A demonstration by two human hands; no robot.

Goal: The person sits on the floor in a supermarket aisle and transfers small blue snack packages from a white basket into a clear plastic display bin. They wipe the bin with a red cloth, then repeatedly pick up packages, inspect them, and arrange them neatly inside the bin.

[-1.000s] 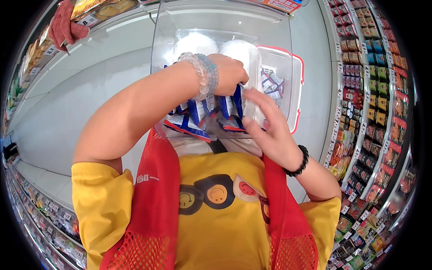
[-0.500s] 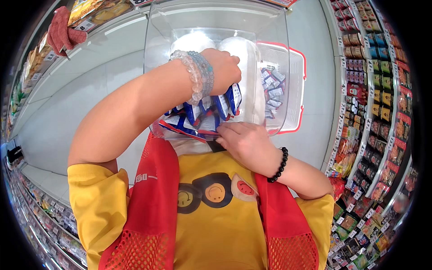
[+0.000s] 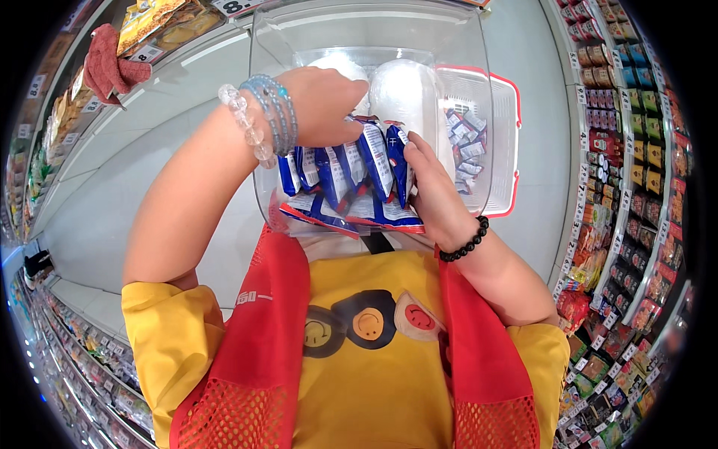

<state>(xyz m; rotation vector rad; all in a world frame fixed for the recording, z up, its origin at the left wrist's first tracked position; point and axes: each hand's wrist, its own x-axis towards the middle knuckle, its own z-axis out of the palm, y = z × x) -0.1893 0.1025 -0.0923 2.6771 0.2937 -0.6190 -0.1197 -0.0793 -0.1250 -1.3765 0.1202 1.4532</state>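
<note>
The fingers [image 3: 340, 112] of the left hand [image 3: 321, 105] curl down together over the tops of the blue snack packets [image 3: 348, 168], pinching their upper edges from above. The fingers [image 3: 419, 161] of the right hand [image 3: 437, 194] lie flat and together against the outer side of the rightmost packet, pressing it toward the others.

The packets stand on edge in a row inside the clear plastic bin [image 3: 374, 45], at its near end, their long axes running up toward the left hand and their flat faces side by side. More packets lie flat beneath them on the bin's floor. Two white round things [image 3: 407, 90] sit deeper in the bin, beyond the left hand. A red-rimmed basket [image 3: 508, 150] with small packets shows just right of the bin.
</note>
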